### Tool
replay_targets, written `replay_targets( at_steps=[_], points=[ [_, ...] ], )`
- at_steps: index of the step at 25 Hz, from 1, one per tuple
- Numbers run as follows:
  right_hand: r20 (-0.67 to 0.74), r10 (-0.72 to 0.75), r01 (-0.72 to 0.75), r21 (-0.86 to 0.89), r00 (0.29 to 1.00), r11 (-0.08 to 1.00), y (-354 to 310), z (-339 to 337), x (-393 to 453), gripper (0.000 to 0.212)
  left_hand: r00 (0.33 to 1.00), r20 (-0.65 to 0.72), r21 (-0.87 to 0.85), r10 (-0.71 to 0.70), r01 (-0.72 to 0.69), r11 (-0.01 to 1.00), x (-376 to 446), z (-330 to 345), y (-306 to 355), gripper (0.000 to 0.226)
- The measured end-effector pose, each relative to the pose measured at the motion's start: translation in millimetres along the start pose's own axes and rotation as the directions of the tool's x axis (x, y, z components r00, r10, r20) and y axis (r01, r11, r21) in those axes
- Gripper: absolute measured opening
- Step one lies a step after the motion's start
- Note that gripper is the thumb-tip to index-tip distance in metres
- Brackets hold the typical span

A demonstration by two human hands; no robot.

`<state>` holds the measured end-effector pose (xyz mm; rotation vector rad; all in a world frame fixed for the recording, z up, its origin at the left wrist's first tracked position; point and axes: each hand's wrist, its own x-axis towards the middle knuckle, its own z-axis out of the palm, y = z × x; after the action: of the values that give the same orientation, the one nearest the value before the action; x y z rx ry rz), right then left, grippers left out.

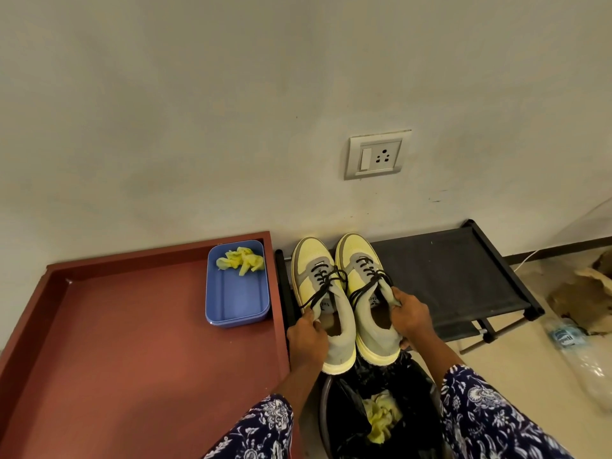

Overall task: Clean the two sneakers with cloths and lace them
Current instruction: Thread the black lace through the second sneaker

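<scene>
Two yellow and grey sneakers with dark laces sit side by side, toes toward the wall, on the left end of a black shoe rack (447, 270). My left hand (306, 339) grips the collar of the left sneaker (314, 276). The right sneaker (361, 260) is held at its collar by my right hand (410, 318). A crumpled yellow cloth (240, 260) lies in a blue plastic tub (236, 306) on the brown table. Another yellow cloth (381, 419) lies in the bin below the shoes.
The brown rimmed table (132, 342) fills the left. A black-lined bin (344, 425) stands between my arms. A wall socket (377, 157) is above the rack. A plastic bottle (566, 339) and a brown bag (586, 293) lie on the floor at right.
</scene>
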<state>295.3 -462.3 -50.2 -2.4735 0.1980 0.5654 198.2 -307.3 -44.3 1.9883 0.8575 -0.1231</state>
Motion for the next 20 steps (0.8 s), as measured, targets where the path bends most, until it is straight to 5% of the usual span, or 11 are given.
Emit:
replay_targets(
  at_steps=[20],
  points=[
    [0.053, -0.014, 0.019, -0.092, 0.998, 0.996, -24.7, -6.8, -18.0, 0.045, 0.998, 0.005, -0.133, -0.058, 0.058, 0.989, -17.2, -10.2, 28.1, 0.04]
  ],
)
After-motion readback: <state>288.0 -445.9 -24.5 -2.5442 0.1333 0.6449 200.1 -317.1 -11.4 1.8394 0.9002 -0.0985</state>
